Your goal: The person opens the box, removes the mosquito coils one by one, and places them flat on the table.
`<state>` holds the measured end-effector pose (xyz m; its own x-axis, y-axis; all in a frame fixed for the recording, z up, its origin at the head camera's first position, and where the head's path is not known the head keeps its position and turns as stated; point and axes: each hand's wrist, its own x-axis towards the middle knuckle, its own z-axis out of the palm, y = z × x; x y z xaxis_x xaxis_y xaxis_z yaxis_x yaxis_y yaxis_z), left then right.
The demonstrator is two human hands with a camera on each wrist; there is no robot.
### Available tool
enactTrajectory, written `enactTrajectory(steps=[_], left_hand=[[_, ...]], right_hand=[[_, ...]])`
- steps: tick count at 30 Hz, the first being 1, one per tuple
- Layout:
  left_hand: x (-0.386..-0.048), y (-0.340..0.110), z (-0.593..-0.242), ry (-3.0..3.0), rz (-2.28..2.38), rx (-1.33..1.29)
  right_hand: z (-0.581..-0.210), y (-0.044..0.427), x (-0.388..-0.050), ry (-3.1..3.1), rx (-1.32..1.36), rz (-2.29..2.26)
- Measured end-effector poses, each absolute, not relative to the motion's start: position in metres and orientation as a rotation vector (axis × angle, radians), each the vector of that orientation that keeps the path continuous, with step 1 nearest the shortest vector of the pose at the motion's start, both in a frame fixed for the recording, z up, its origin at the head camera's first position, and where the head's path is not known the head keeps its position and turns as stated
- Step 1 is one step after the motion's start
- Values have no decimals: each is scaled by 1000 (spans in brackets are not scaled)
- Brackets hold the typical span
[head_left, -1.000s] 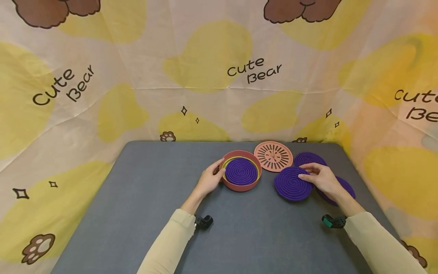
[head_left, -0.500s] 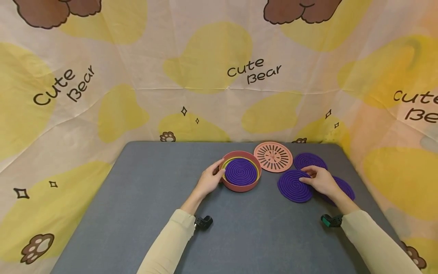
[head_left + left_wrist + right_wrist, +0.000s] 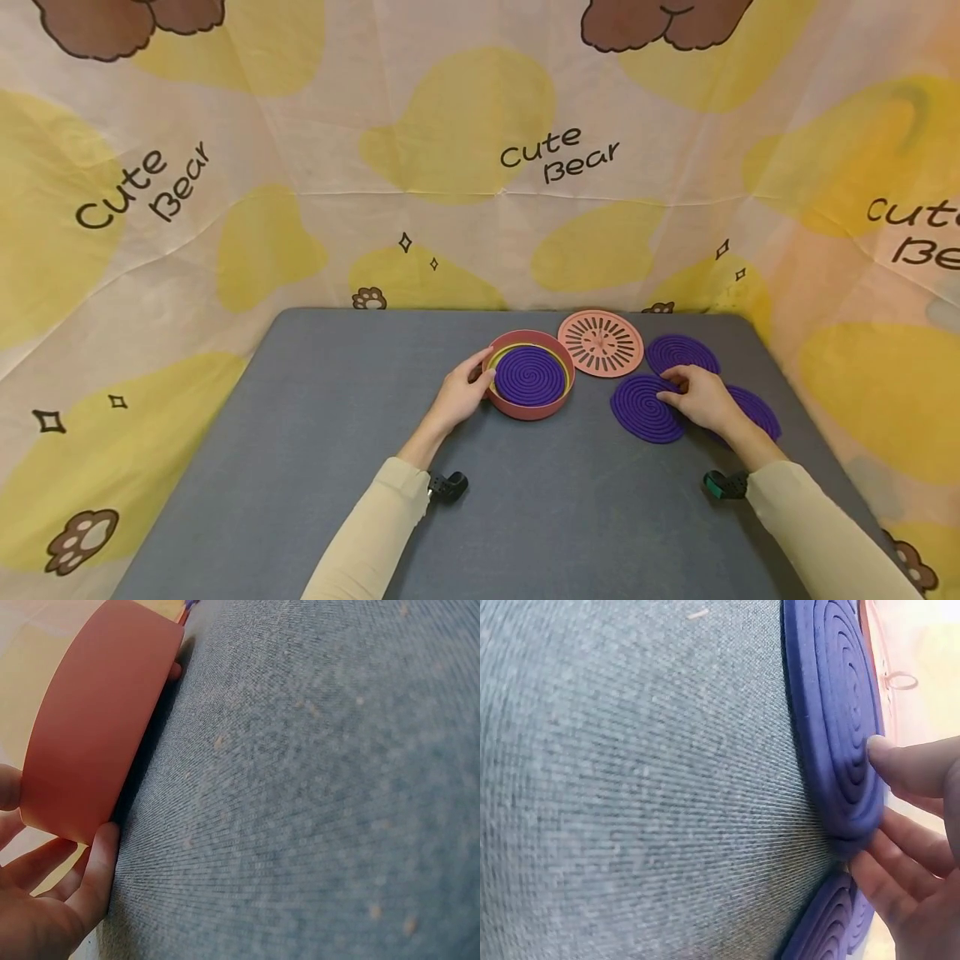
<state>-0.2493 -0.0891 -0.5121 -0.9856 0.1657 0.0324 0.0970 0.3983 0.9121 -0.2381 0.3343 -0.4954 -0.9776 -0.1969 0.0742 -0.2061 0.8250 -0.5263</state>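
Note:
My left hand (image 3: 459,393) grips the left side of a round reddish-pink box (image 3: 527,412). In the left wrist view the box wall (image 3: 101,712) is seen from outside, with fingers at its lower edge. Inside the box lies a purple spiral mosquito coil (image 3: 530,376), with a yellow ring around it. My right hand (image 3: 701,400) pinches another purple mosquito coil (image 3: 643,408) by its right edge. In the right wrist view the thumb is on this coil's face (image 3: 847,712) and the fingers are at its edge. The coil lies flat at table level.
A pink slotted lid (image 3: 600,343) lies behind, right of the box. Two more purple coils rest on the grey table (image 3: 525,517): one at the back (image 3: 681,353), one partly hidden under my right arm (image 3: 757,412). Patterned cloth (image 3: 465,167) rises along the table's back edge.
My right hand has moved slightly right and down with its coil, which has gone from tilted to flat at the table. The left hand and the box have stayed in place.

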Motion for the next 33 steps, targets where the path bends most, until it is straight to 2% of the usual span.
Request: enactTrajectory(steps=[11,22,33], left_hand=[[-249,-89,-509,2587,1663,250],[-249,-90,-510,2601,1652,232],[-249,-88,-511,2585,1658,247]], right_hand=[[-477,330,-235,-2871,417,843],[-458,303,-229,-2813,406,932],[-463,273,-226,-2776,404,1064]])
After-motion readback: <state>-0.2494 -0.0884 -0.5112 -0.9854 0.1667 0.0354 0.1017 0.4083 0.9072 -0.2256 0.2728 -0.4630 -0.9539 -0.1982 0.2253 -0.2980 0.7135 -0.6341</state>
